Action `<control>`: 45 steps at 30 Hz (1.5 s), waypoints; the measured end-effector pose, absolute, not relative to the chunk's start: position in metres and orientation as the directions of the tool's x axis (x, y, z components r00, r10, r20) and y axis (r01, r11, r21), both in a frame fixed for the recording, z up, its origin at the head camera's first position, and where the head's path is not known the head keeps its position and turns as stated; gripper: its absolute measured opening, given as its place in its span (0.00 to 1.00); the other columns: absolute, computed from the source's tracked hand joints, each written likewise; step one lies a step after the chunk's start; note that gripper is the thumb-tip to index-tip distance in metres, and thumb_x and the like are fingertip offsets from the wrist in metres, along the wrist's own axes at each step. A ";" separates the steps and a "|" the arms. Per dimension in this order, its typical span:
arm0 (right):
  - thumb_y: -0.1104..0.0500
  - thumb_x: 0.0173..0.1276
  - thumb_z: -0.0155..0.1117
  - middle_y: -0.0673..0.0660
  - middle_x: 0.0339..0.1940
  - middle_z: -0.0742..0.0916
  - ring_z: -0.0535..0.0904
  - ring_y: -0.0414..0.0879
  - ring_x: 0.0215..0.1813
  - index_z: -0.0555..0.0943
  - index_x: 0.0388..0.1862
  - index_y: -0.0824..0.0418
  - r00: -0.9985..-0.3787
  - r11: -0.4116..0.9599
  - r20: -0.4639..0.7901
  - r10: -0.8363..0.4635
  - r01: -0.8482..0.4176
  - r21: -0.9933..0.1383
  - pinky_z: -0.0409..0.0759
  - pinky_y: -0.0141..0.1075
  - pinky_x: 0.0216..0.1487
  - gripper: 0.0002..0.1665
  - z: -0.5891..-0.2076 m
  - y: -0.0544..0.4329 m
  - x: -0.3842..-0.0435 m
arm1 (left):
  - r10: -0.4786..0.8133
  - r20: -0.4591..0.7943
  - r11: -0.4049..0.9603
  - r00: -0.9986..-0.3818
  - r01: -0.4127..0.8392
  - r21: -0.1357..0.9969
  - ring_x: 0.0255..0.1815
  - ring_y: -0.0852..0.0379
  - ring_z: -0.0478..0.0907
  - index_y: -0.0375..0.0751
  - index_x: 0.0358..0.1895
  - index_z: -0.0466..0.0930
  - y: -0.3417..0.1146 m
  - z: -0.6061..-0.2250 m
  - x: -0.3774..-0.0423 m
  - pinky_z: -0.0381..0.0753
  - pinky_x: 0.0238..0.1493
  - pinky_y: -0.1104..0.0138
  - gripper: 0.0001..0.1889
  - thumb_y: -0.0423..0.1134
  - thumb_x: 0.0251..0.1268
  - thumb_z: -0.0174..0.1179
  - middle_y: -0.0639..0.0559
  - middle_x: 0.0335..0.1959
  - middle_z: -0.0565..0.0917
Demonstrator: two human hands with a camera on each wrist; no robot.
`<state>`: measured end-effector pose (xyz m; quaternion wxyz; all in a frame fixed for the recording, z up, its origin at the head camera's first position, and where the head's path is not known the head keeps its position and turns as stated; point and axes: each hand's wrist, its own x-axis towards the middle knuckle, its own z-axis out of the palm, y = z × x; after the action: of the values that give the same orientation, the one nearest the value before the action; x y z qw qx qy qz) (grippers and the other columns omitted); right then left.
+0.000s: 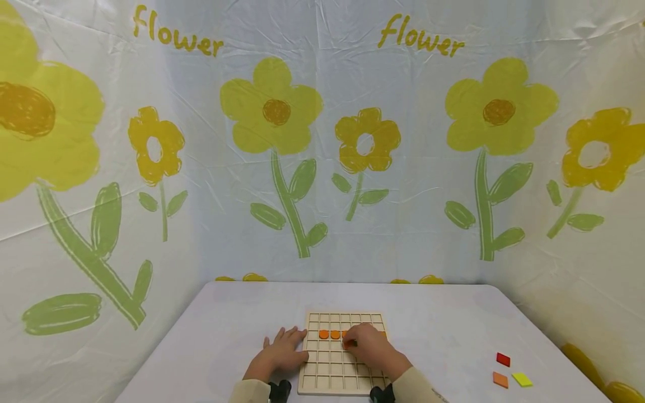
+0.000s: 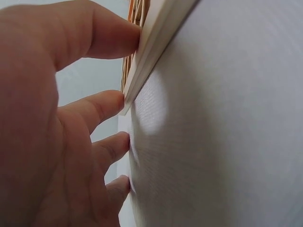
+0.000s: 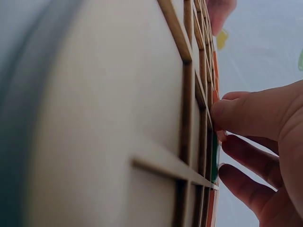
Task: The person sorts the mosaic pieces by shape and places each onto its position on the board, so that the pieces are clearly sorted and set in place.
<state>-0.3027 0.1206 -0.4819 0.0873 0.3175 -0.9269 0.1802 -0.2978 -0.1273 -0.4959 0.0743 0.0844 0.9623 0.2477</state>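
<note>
A pale wooden grid board (image 1: 317, 372) lies on the table. Orange round pieces (image 1: 324, 334) sit in a row across its upper part. My left hand (image 1: 281, 351) rests at the board's left edge; in the left wrist view its thumb (image 2: 116, 40) and index finger touch the wooden side, with the fingers spread. Over the board's middle, my right hand (image 1: 375, 348) pinches a small orange-red piece (image 1: 347, 343) at the grid, mostly covered by the fingertips. The right wrist view shows a green piece (image 3: 214, 158) in the grid beside these fingers.
On the table to the right lie a red tile (image 1: 503, 359), an orange tile (image 1: 500, 379) and a yellow-green tile (image 1: 522, 380). The white table (image 1: 242, 313) meets a flower-printed cloth (image 1: 423, 235) at the back and sides.
</note>
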 end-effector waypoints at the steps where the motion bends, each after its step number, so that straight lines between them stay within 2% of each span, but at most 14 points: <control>1: 0.63 0.60 0.68 0.44 0.35 0.89 0.82 0.40 0.42 0.88 0.32 0.52 -0.784 0.731 0.273 -0.557 -0.619 -0.287 0.81 0.37 0.46 0.06 -0.482 0.121 -0.302 | 0.198 -0.102 0.863 -0.975 0.124 0.489 0.76 0.30 0.50 0.47 0.68 0.70 -0.127 -0.496 -0.298 0.37 0.66 0.26 0.33 0.52 0.58 0.56 0.41 0.72 0.65; 13: 0.65 0.61 0.67 0.45 0.37 0.88 0.83 0.40 0.44 0.88 0.33 0.52 -0.775 0.711 0.252 -0.579 -0.631 -0.310 0.82 0.34 0.44 0.07 -0.484 0.121 -0.303 | 0.196 -0.115 0.861 -0.974 0.115 0.495 0.76 0.30 0.49 0.46 0.69 0.70 -0.126 -0.489 -0.293 0.37 0.66 0.27 0.33 0.50 0.57 0.55 0.40 0.73 0.65; 23: 0.65 0.61 0.67 0.45 0.38 0.89 0.84 0.41 0.45 0.88 0.35 0.53 -0.744 0.705 0.272 -0.610 -0.666 -0.243 0.83 0.35 0.46 0.09 -0.483 0.122 -0.301 | 0.203 -0.112 0.865 -0.973 0.125 0.485 0.76 0.30 0.50 0.47 0.69 0.69 -0.127 -0.493 -0.295 0.37 0.67 0.27 0.33 0.51 0.57 0.54 0.41 0.73 0.65; 29: 0.65 0.62 0.66 0.46 0.38 0.89 0.84 0.42 0.45 0.87 0.33 0.53 -0.747 0.698 0.273 -0.606 -0.664 -0.268 0.82 0.38 0.49 0.07 -0.478 0.123 -0.297 | 0.189 -0.114 0.864 -0.975 0.110 0.492 0.76 0.30 0.49 0.47 0.69 0.69 -0.126 -0.494 -0.293 0.37 0.67 0.27 0.33 0.51 0.58 0.55 0.41 0.73 0.64; 32: 0.63 0.62 0.66 0.46 0.38 0.88 0.83 0.42 0.45 0.87 0.33 0.52 -0.768 0.712 0.262 -0.585 -0.640 -0.289 0.81 0.39 0.49 0.07 -0.476 0.125 -0.297 | 0.192 -0.110 0.863 -0.975 0.114 0.493 0.76 0.30 0.50 0.46 0.69 0.69 -0.127 -0.495 -0.294 0.37 0.67 0.27 0.33 0.51 0.58 0.55 0.41 0.73 0.64; 37: 0.62 0.63 0.67 0.46 0.40 0.88 0.83 0.43 0.46 0.88 0.38 0.53 -0.807 0.738 0.228 -0.545 -0.590 -0.326 0.82 0.38 0.48 0.07 -0.474 0.131 -0.298 | 0.200 -0.103 0.866 -0.974 0.127 0.483 0.76 0.29 0.50 0.46 0.69 0.69 -0.128 -0.496 -0.297 0.37 0.66 0.27 0.33 0.51 0.58 0.54 0.41 0.73 0.64; 45: 0.63 0.61 0.68 0.46 0.37 0.88 0.82 0.41 0.43 0.89 0.36 0.55 -0.781 0.721 0.224 -0.583 -0.624 -0.302 0.82 0.36 0.46 0.07 -0.478 0.138 -0.297 | 0.208 -0.104 0.862 -0.973 0.132 0.489 0.76 0.29 0.50 0.45 0.69 0.69 -0.128 -0.496 -0.296 0.37 0.66 0.26 0.33 0.50 0.58 0.55 0.40 0.73 0.65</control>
<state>-0.2966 0.1378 -0.4780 0.0563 0.3258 -0.9258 0.1831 -0.2955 -0.1278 -0.4955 0.0769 0.0883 0.9619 0.2472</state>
